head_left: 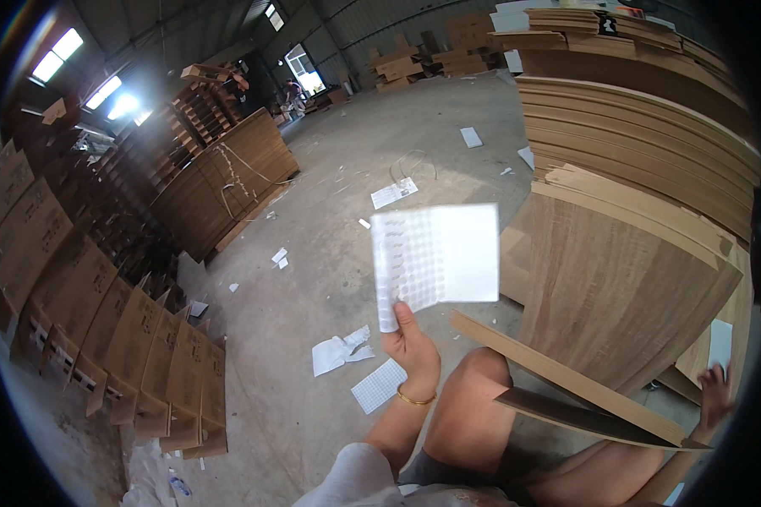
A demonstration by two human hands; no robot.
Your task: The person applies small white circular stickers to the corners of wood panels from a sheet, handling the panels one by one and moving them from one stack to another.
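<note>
My left hand [412,345] holds up a white sheet of round stickers [410,262], pinching its lower left corner between thumb and fingers. Rows of pale dots cover the sheet's left part; its right part is blank white. At the far right, my right hand [716,395] has its fingers apart, just below a small pale sheet [720,342] on a board. Across my legs lies a long narrow brown panel [566,382], with a darker strip [583,418] under it. A wood-grain board [617,279] stands beside my knee.
Stacked brown boards [634,127] rise at the right. Printed cartons [144,363] line the left, with a large board stack [228,182] behind. Torn paper [342,351], a gridded sheet [379,386] and other scraps lie on the concrete floor. A person [294,97] is far off near the doorway.
</note>
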